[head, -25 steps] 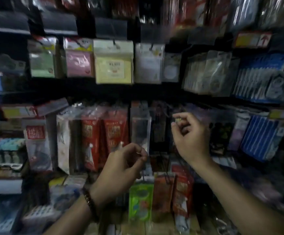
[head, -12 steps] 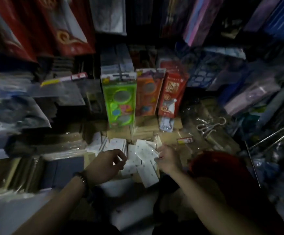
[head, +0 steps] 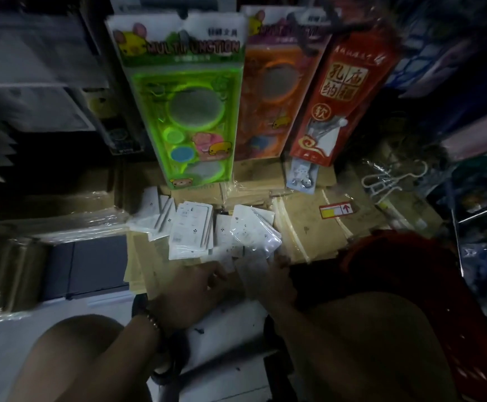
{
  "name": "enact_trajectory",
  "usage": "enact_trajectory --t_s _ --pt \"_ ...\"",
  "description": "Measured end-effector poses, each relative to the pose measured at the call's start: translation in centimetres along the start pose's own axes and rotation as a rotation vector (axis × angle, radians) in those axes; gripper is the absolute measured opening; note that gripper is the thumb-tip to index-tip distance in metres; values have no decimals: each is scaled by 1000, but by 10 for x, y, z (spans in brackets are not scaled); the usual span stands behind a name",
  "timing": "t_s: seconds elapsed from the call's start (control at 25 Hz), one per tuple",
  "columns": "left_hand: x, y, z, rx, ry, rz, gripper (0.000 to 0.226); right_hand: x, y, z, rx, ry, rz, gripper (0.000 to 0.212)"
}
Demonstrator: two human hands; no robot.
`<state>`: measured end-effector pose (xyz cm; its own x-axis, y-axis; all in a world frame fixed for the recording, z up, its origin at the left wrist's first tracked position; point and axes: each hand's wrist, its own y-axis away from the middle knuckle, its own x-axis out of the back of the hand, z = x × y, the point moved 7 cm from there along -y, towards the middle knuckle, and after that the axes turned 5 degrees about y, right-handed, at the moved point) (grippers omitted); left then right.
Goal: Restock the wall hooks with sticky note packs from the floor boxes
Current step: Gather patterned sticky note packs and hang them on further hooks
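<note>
Several white sticky note packs in clear sleeves lie in a loose pile on flat brown wrapped bundles at floor level. My left hand, with a bead bracelet on its wrist, sits at the near edge of the pile, fingers curled toward a white pack. My right hand lies on that pack's right side with its fingers curled round the edge. Motion blur hides whether the left fingers hold anything. No wall hooks with sticky notes are in view.
Green, orange and red hanging packs dangle just behind the pile. A dark book stack lies at the left, a red object at the right, white hangers beyond. My knees frame the bottom.
My view dropped from the wall display to the floor pile. Both hands came down from the hooks and closed in on one white pack at the pile's near edge.
</note>
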<state>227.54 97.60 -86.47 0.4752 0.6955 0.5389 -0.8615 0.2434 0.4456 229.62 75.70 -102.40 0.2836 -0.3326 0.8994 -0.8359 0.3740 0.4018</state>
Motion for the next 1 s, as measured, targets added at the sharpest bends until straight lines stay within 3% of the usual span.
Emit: enact_trajectory --t_s 0.08,0.2,0.28,0.36,0.52,0.64,0.68,0.8,0.92,1.0 --pt "-5 -5 3 -20 5 13 16 -14 -1 -3 29 111 21 57" --pt "-6 -4 5 -45 36 66 6 -20 -6 1 49 235 49 48" --pt "-4 -2 3 -45 38 70 19 -23 -12 4 34 268 35 44" --pt "-2 -1 -3 -31 53 68 13 -25 -10 5 78 234 20 50" --pt "7 -3 -9 -54 -9 91 8 1 -7 -21 160 -58 9 62" --pt "2 -1 -5 -55 -23 64 10 53 -34 -44 135 66 192 52" --pt "-1 1 -6 -41 -22 46 11 61 -45 -50 127 95 181 53" --pt "-7 7 -9 0 -53 35 8 64 -63 -59 113 137 7 66" --pt "-4 7 -7 -9 -116 65 9 47 -71 -57 176 241 25 89" --pt "-1 4 -7 -12 -80 77 11 34 -70 -56 217 314 95 85"
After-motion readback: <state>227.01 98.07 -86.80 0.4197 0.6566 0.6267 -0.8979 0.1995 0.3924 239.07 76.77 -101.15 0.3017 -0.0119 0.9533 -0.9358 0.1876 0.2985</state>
